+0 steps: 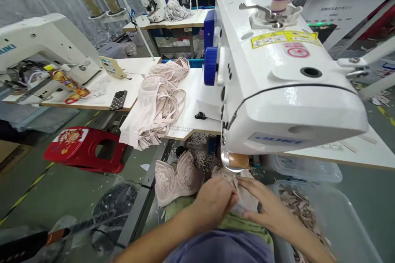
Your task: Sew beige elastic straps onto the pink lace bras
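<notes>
My left hand [212, 201] is closed in a pinch on a pale pink lace garment piece [243, 197] just below the head of the white sewing machine [277, 78]. My right hand [268, 207] lies on the same piece with fingers stretched forward, pressing it. More of the pink lace garment [175, 178] hangs to the left of my left hand over my lap. The needle area is hidden by the machine head.
A heap of pink garments [157, 102] lies on the white table [188, 119] left of the machine. A clear bin [339, 222] of fabric scraps stands at right. A red stool [83, 148] sits on the floor at left, below another sewing machine [40, 49].
</notes>
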Demonstrator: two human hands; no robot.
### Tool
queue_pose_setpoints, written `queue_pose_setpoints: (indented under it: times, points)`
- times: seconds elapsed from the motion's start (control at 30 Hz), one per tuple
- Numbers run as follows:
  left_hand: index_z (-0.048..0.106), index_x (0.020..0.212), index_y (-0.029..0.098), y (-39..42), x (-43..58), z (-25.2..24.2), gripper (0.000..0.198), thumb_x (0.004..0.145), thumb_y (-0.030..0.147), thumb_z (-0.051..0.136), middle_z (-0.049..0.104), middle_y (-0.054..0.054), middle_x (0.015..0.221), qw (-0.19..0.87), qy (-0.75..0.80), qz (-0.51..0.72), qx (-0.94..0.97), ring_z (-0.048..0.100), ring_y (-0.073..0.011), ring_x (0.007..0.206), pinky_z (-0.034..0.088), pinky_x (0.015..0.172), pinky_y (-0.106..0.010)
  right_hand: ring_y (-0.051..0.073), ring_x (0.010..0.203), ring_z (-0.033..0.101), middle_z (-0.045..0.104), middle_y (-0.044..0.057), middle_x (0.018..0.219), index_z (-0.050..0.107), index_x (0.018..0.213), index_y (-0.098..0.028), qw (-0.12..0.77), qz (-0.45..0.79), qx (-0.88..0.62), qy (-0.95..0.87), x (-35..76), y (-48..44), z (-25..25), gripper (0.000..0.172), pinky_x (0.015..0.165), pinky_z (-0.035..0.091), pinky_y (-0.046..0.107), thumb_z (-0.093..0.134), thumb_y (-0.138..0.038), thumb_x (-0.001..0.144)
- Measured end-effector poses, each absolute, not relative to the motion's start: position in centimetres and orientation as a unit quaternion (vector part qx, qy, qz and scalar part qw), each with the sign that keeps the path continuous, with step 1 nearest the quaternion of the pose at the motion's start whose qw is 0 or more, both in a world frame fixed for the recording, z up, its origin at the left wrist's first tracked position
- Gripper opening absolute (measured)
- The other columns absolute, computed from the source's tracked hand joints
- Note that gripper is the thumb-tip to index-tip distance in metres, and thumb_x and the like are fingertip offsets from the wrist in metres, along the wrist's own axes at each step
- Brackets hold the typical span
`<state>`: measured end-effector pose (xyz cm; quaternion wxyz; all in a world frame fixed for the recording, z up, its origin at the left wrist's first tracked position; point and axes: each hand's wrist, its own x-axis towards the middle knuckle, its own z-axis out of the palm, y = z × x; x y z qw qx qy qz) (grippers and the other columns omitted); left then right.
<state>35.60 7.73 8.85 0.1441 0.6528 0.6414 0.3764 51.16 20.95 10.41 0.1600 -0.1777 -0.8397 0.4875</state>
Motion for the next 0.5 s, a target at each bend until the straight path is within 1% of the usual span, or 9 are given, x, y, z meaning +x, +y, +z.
queue_pose_setpoints:
  times: [0.07, 0.1, 0.17, 0.23, 0.3, 0.33, 0.37, 0.43, 0.5]
  points:
    - [0.055, 0.081, 0.02, 8.5, 37.1, 9.9, 0.032, 0.101, 0.032, 0.034, 0.059, -0.005, 0.068, 0.128, 0.628, 0.393, 0.659, 0.051, -0.0179, 0.062, 0.04, 0.059, -0.031, 0.036, 0.095, 0.071, 0.074, 0.01, 0.099, 0.075, 0.1, -0.03, 0.157, 0.568, -0.213, -0.78, 50.8, 20.2, 10.8, 0.054, 0.082, 0.06, 0.048, 0.056, -0.075, 0.078]
    - [0.052, 0.076, 0.021, 8.9, 37.6, 10.6, 0.036, 0.102, 0.036, 0.031, 0.056, -0.003, 0.064, 0.149, 0.64, 0.405, 0.636, 0.048, -0.0167, 0.057, 0.036, 0.056, -0.03, 0.034, 0.09, 0.072, 0.074, 0.01, 0.093, 0.074, 0.095, -0.028, 0.174, 0.598, -0.246, -0.743, 50.6, 20.0, 11.0, 0.054, 0.081, 0.06, 0.046, 0.051, -0.075, 0.082]
    - [0.043, 0.067, 0.023, 10.0, 38.3, 12.1, 0.043, 0.102, 0.044, 0.027, 0.049, 0.0, 0.057, 0.238, 0.671, 0.432, 0.554, 0.041, -0.0144, 0.051, 0.032, 0.05, -0.029, 0.028, 0.076, 0.07, 0.072, 0.008, 0.081, 0.07, 0.087, -0.025, 0.211, 0.63, -0.314, -0.678, 50.2, 20.0, 11.8, 0.052, 0.071, 0.06, 0.04, 0.047, -0.071, 0.086]
    - [0.037, 0.063, 0.024, 10.9, 38.3, 13.5, 0.047, 0.1, 0.05, 0.025, 0.045, 0.001, 0.055, 0.326, 0.682, 0.46, 0.467, 0.039, -0.0133, 0.049, 0.03, 0.047, -0.027, 0.021, 0.064, 0.064, 0.068, 0.006, 0.073, 0.066, 0.084, -0.022, 0.233, 0.638, -0.359, -0.64, 49.7, 20.1, 12.7, 0.044, 0.058, 0.056, 0.031, 0.053, -0.064, 0.086]
    - [0.037, 0.061, 0.023, 11.2, 37.9, 14.4, 0.05, 0.099, 0.054, 0.025, 0.047, 0.001, 0.055, 0.348, 0.69, 0.479, 0.416, 0.042, -0.0134, 0.05, 0.032, 0.047, -0.026, 0.015, 0.055, 0.056, 0.063, 0.002, 0.066, 0.061, 0.082, -0.021, 0.241, 0.631, -0.37, -0.637, 49.0, 20.5, 13.5, 0.035, 0.05, 0.048, 0.025, 0.059, -0.056, 0.084]
    - [0.042, 0.062, 0.023, 11.2, 37.5, 14.6, 0.05, 0.099, 0.054, 0.027, 0.049, 0.001, 0.055, 0.336, 0.699, 0.479, 0.411, 0.044, -0.0135, 0.05, 0.032, 0.047, -0.026, 0.014, 0.053, 0.053, 0.06, 0.0, 0.063, 0.059, 0.08, -0.021, 0.247, 0.619, -0.372, -0.646, 48.5, 20.9, 13.8, 0.031, 0.048, 0.045, 0.023, 0.06, -0.052, 0.084]
    - [0.05, 0.065, 0.022, 11.1, 37.1, 14.6, 0.048, 0.098, 0.052, 0.031, 0.05, 0.002, 0.054, 0.311, 0.712, 0.471, 0.417, 0.045, -0.0135, 0.048, 0.033, 0.047, -0.025, 0.012, 0.051, 0.05, 0.057, -0.001, 0.06, 0.058, 0.079, -0.021, 0.256, 0.602, -0.373, -0.658, 48.1, 21.4, 14.0, 0.027, 0.047, 0.042, 0.022, 0.06, -0.047, 0.084]
    - [0.064, 0.085, 0.02, 10.6, 36.1, 14.3, 0.036, 0.097, 0.045, 0.041, 0.054, 0.003, 0.053, 0.235, 0.737, 0.438, 0.458, 0.049, -0.0141, 0.048, 0.035, 0.05, -0.025, 0.011, 0.049, 0.045, 0.053, -0.004, 0.056, 0.055, 0.077, -0.021, 0.265, 0.565, -0.371, -0.688, 47.2, 22.7, 14.3, 0.02, 0.047, 0.039, 0.022, 0.059, -0.04, 0.084]
    - [0.068, 0.107, 0.019, 10.1, 35.2, 13.7, 0.031, 0.098, 0.038, 0.044, 0.064, 0.0, 0.059, 0.142, 0.747, 0.39, 0.519, 0.055, -0.0154, 0.052, 0.037, 0.053, -0.026, 0.011, 0.049, 0.045, 0.051, -0.005, 0.054, 0.055, 0.077, -0.022, 0.261, 0.53, -0.365, -0.72, 46.3, 24.2, 14.4, 0.015, 0.048, 0.039, 0.022, 0.057, -0.035, 0.084]
